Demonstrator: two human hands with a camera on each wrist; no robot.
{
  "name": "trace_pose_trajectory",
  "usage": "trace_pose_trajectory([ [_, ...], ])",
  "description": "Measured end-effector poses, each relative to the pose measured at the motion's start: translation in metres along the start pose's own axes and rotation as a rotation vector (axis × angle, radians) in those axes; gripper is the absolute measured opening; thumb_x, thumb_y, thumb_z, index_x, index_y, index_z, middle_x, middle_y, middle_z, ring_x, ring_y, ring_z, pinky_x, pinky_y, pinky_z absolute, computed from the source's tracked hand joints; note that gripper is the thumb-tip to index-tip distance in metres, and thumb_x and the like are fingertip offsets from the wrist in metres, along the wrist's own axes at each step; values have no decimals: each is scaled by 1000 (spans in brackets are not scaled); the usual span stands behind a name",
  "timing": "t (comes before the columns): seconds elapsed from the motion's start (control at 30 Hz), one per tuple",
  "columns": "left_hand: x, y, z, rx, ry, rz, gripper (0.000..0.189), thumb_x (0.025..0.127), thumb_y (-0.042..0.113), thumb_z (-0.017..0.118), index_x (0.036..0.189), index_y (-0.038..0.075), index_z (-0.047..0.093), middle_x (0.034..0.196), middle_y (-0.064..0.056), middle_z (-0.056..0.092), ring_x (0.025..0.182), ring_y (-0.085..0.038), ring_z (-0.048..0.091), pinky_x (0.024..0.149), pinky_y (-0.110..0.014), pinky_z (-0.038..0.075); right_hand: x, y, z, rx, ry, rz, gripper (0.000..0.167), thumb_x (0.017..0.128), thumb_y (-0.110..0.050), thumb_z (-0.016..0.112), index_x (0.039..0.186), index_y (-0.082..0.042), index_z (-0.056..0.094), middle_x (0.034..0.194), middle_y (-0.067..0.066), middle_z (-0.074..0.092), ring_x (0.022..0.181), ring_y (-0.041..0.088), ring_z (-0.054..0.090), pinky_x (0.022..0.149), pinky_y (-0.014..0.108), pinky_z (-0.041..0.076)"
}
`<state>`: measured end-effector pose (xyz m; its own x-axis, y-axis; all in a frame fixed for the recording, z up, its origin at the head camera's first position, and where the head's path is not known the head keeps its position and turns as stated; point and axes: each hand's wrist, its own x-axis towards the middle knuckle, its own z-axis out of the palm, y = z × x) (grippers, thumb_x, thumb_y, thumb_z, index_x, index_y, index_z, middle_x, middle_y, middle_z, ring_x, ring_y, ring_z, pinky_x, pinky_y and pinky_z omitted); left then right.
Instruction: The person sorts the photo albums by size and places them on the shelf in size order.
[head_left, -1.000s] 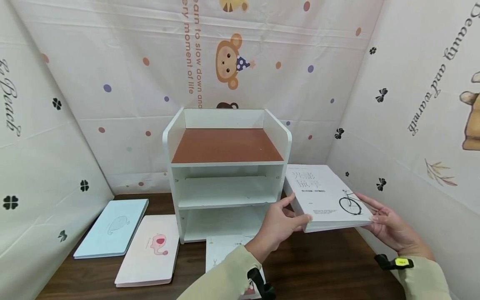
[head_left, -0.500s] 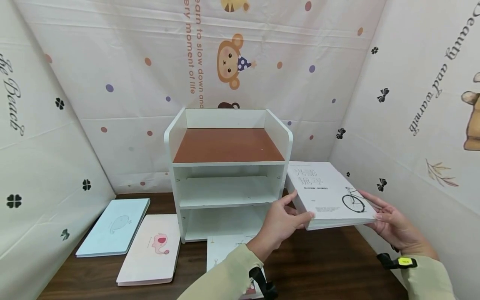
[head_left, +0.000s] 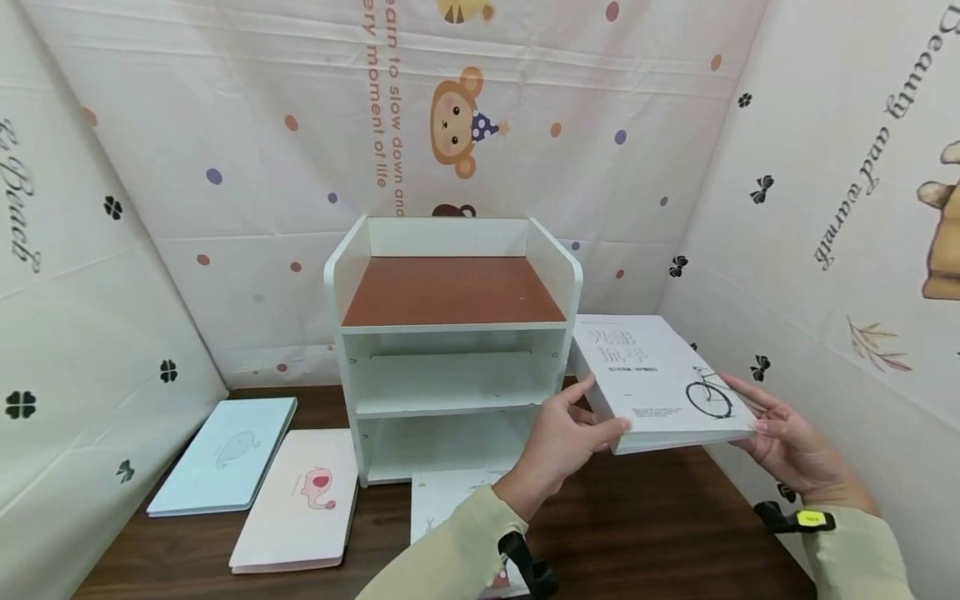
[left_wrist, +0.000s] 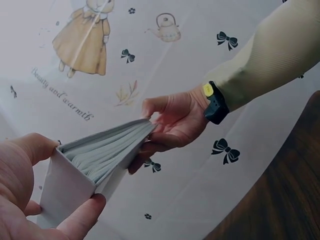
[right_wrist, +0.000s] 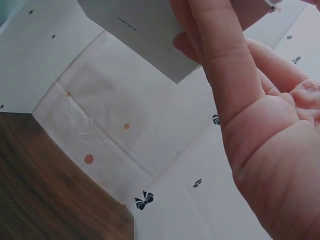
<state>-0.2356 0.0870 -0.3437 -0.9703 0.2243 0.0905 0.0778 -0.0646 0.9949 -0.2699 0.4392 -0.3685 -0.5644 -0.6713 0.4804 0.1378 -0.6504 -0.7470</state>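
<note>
A thick white book point(head_left: 645, 375) with a bicycle on its cover is held up off the table, right of the white shelf unit point(head_left: 453, 408). My left hand point(head_left: 558, 442) pinches its spine side, thumb at the near corner. On the opposite side, my right hand point(head_left: 791, 446) grips the page edge between thumb and fingers. In the left wrist view the pages of the book point(left_wrist: 110, 150) fan slightly between its covers, with my right hand point(left_wrist: 175, 117) at the far end. The right wrist view catches a cover of the book point(right_wrist: 145, 35) beyond my right hand point(right_wrist: 230, 85).
A light blue notebook point(head_left: 225, 458) and a white notebook with a pink elephant point(head_left: 300, 508) lie on the dark wooden table point(head_left: 637, 533) at left. Another white booklet point(head_left: 442, 496) lies before the shelf unit, partly under my left sleeve. Printed cloth walls point(head_left: 750, 208) stand close around.
Both hands have raised the book slightly, its far edge now a little higher beside the shelf unit. The grip stays the same, and the notebooks have not moved.
</note>
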Motion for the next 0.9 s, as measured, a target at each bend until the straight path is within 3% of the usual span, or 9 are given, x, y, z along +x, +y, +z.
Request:
trace_pose_trajectory([
  [0.27, 2, 6, -3, 3, -8, 27, 77, 80, 20, 90, 148, 27, 56, 92, -3, 65, 78, -14, 64, 66, -27, 61, 5, -3, 3, -2, 10, -15, 75, 93, 22, 4, 162, -2, 22, 165, 17, 36, 142, 35, 50, 116, 42, 43],
  [0.57, 5, 10, -5, 5, -14, 49, 76, 80, 22, 90, 148, 26, 56, 91, -3, 65, 78, -14, 65, 70, -33, 63, 12, -4, 5, -28, 18, -40, 72, 94, 20, 5, 162, 0, 21, 165, 17, 35, 141, 35, 51, 115, 43, 46],
  [0.9, 6, 17, -5, 24, -1, 61, 76, 80, 23, 90, 148, 26, 57, 89, -2, 66, 74, -13, 65, 62, -22, 55, 15, -6, 5, -20, 4, -61, 70, 96, 19, 6, 162, 1, 18, 166, 18, 33, 142, 35, 50, 115, 45, 45],
])
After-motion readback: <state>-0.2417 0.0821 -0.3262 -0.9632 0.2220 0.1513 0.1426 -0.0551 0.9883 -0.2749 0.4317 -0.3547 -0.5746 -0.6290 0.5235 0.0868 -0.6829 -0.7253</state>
